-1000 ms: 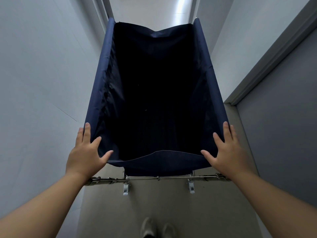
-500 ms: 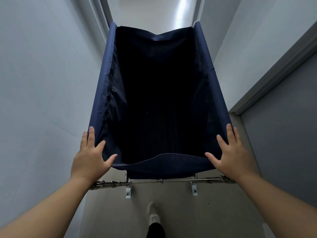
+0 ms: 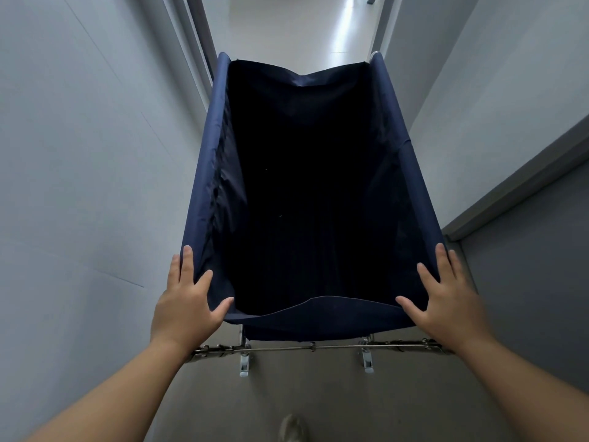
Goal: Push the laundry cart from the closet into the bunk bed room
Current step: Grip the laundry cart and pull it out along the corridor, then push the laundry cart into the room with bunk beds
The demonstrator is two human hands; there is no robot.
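Observation:
The laundry cart [image 3: 204, 173] is a deep navy fabric bin on a metal frame, filling the middle of the narrow passage. Its inside is dark and I see nothing in it. My left hand [image 3: 186, 303] lies flat on the near left corner of the rim, fingers straight, thumb spread along the near edge. On the near right corner my right hand [image 3: 446, 301] presses the same way. The cart's far end points at a doorway [image 3: 318, 23] with a bright floor beyond.
Pale walls [image 3: 79, 154] close in on both sides. A grey door [image 3: 538, 282] and its frame stand at the right. The cart's metal crossbar [image 3: 312, 347] and caster brackets show below the bin. My shoe [image 3: 291, 427] is on the beige floor.
The cart and I have rolled forward along the passage. The doorway ahead has come nearer, and the door at the right has slid back. Both hands stay on the rim corners.

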